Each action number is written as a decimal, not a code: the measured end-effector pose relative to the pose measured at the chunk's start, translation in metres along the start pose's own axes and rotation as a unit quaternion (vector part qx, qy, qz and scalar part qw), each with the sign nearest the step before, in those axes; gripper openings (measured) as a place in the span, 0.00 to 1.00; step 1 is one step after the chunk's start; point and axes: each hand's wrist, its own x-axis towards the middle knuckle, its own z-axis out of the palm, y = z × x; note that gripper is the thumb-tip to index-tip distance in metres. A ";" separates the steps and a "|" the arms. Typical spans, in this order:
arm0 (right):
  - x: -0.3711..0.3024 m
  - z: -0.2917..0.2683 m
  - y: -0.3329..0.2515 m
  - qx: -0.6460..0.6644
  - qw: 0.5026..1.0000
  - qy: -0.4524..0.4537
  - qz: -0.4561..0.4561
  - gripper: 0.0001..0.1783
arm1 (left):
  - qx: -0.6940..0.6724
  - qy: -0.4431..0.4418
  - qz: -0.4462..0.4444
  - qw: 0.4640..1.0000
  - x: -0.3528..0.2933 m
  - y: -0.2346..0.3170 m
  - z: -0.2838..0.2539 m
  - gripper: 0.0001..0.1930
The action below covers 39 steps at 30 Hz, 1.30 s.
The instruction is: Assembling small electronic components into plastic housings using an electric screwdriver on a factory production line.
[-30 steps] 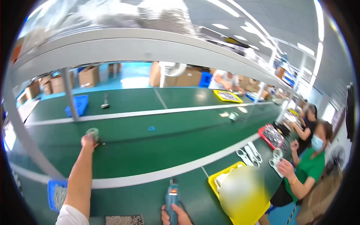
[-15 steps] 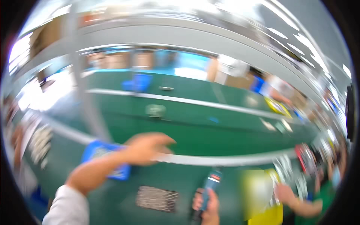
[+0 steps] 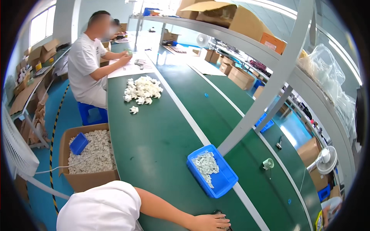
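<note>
My left hand point(image 3: 211, 222) lies over a small dark object point(image 3: 218, 212) at the lower edge of the green table. Its fingers are stretched out and a little apart, and they cover most of that object, so its kind cannot be made out. My white-sleeved left arm point(image 3: 165, 206) reaches in from the lower left. Just beyond the hand stands a blue bin point(image 3: 227, 175), with small whitish flat parts point(image 3: 206, 165) heaped on its left side. My right hand is out of view.
A cardboard box point(image 3: 83, 181) of white parts stands on the floor at left, beside a white fan point(image 3: 17, 138). White parts point(image 3: 142, 90) lie piled near a seated co-worker point(image 3: 90, 65). A grey shelf post point(image 3: 266, 90) rises behind the bin. A greenish roll point(image 3: 268, 164) lies farther right.
The view has swung left, showing the co-worker and box. My left hand, earlier outstretched beside the bin, is down on the dark object. My right hand, earlier holding a teal power tool, is out of view.
</note>
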 end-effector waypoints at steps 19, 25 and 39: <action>-0.011 0.008 0.018 0.020 0.998 -0.036 -0.040 0.19 | -0.156 0.057 -0.183 0.969 0.008 0.008 -0.023 0.25; -0.001 0.014 0.017 0.021 0.998 -0.041 -0.035 0.19 | -0.159 0.026 -0.189 0.969 0.010 -0.002 -0.023 0.27; -0.003 0.012 0.014 -0.002 0.999 -0.043 -0.030 0.19 | -0.152 -0.002 -0.197 0.968 0.014 0.002 -0.022 0.27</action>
